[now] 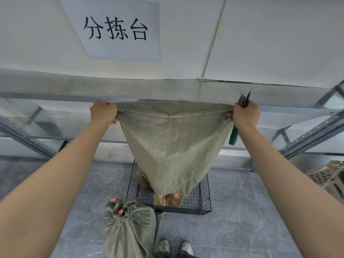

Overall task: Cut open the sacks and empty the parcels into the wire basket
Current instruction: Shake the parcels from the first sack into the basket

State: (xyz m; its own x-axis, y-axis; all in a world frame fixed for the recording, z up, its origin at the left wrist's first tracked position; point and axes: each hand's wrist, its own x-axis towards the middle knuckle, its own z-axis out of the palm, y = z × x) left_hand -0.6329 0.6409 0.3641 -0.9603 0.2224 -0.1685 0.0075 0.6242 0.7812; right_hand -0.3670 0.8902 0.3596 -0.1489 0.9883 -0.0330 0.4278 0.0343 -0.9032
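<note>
I hold a grey-green woven sack [173,146] upside down by its stitched bottom seam, high above the black wire basket [204,192]. My left hand [104,112] grips the left corner of the seam. My right hand [244,114] grips the right corner together with green-handled scissors [233,135], whose blades point up. The sack's open mouth hangs into the basket, where brown cardboard parcels [169,199] lie. A second sack [128,228], tied shut with a red tie, stands on the floor in front of the basket.
Metal shelving [305,138] runs along the white wall, which bears a paper sign [115,28]. A tan plastic crate [329,175] sits at the right on the grey tiled floor. My shoes [175,246] are at the bottom edge.
</note>
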